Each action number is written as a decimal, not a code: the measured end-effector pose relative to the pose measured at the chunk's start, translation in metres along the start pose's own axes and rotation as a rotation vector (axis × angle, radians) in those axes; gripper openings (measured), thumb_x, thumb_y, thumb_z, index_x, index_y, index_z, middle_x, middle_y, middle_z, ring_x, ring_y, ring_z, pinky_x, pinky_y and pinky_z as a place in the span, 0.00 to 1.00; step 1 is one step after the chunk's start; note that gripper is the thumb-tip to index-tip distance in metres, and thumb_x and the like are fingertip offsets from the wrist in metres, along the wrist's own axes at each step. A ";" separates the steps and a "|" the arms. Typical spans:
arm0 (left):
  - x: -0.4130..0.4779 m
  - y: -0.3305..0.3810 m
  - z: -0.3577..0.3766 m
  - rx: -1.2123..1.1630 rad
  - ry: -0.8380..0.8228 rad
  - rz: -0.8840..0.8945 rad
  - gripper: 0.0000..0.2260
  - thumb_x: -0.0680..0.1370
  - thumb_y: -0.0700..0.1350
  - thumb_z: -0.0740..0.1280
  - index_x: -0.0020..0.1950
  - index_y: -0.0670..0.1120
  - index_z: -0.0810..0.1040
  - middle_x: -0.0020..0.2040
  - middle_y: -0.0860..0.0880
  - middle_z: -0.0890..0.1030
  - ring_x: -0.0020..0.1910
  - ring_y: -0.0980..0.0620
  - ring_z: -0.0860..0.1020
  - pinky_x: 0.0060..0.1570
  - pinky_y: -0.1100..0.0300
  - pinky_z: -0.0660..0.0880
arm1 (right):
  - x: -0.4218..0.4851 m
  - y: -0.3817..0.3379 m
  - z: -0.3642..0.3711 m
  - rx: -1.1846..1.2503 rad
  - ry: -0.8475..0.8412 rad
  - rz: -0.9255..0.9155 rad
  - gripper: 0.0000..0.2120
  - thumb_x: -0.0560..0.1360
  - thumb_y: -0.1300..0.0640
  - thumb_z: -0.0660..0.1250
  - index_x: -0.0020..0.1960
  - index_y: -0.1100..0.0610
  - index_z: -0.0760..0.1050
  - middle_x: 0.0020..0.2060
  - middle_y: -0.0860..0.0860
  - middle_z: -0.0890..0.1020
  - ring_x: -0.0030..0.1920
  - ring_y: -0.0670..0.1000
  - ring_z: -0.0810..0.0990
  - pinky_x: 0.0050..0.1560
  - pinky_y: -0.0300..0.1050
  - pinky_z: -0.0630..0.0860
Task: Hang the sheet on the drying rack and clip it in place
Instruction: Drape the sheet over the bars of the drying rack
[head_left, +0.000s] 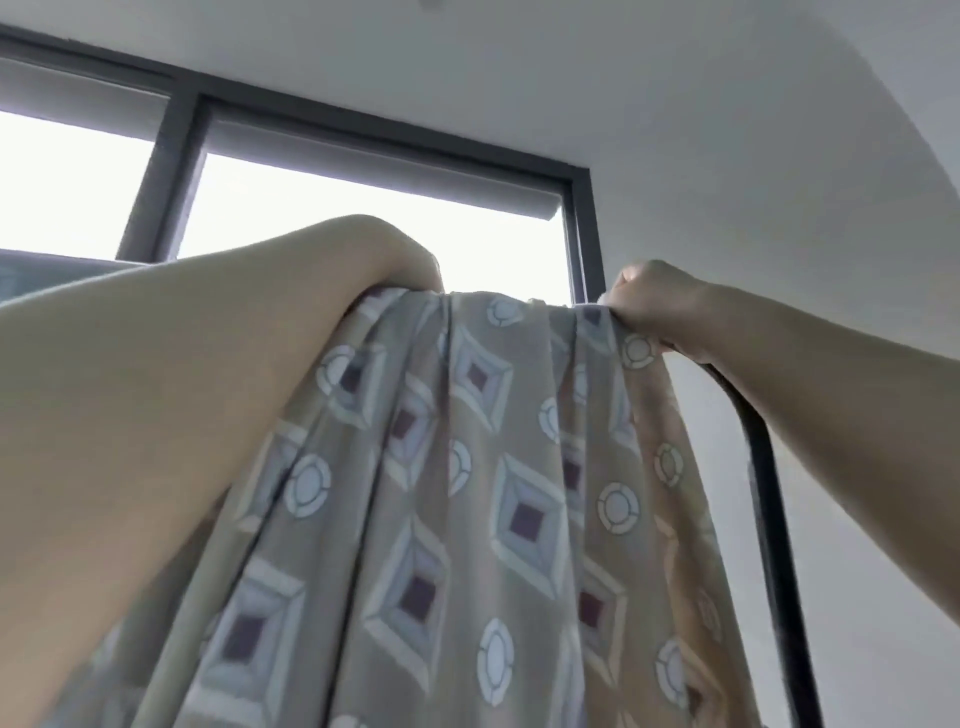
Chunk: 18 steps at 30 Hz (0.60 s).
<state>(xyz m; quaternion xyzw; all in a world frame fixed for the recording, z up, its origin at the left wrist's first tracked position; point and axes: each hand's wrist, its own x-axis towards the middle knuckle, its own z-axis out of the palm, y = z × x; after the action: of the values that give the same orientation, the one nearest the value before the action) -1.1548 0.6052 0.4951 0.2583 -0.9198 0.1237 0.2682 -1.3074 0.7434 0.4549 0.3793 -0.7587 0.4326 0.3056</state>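
A beige sheet (467, 493) with a diamond and circle pattern hangs in folds over the top bar of a black drying rack (769, 493), whose right upright curves down beside it. My right hand (660, 306) grips the bunched top edge of the sheet at the rack's right corner. My left hand (410, 260) reaches over the top of the sheet; its fingers are hidden behind the fabric, and my left forearm fills the left of the view. No clip is visible.
A dark-framed window (582, 234) with bright light and a roller blind stands behind the rack. A white wall (779, 182) and ceiling lie to the right and above.
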 end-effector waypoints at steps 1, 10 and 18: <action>-0.001 0.001 0.002 -0.052 0.099 0.044 0.07 0.76 0.40 0.62 0.40 0.43 0.78 0.51 0.39 0.79 0.49 0.45 0.75 0.53 0.54 0.69 | 0.000 0.000 -0.001 -0.003 0.042 -0.041 0.07 0.78 0.59 0.59 0.43 0.61 0.70 0.33 0.53 0.70 0.35 0.52 0.71 0.31 0.42 0.64; -0.060 0.016 0.036 0.075 0.750 0.182 0.12 0.77 0.58 0.57 0.48 0.53 0.74 0.46 0.53 0.76 0.47 0.50 0.74 0.45 0.55 0.70 | -0.031 0.028 0.001 -0.057 0.461 -0.296 0.14 0.78 0.49 0.60 0.39 0.58 0.71 0.31 0.51 0.74 0.37 0.53 0.74 0.34 0.42 0.64; -0.075 0.004 0.050 0.145 0.649 0.166 0.18 0.81 0.53 0.48 0.60 0.50 0.74 0.57 0.50 0.79 0.57 0.46 0.75 0.59 0.47 0.68 | -0.073 0.038 0.004 -0.016 0.234 -0.109 0.17 0.76 0.44 0.63 0.47 0.58 0.69 0.38 0.49 0.74 0.34 0.47 0.71 0.29 0.37 0.64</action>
<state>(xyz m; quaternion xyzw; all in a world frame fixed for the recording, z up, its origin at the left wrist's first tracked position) -1.1244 0.6205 0.4116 0.1481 -0.7931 0.2861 0.5169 -1.3014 0.7752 0.3786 0.3643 -0.6994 0.4508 0.4182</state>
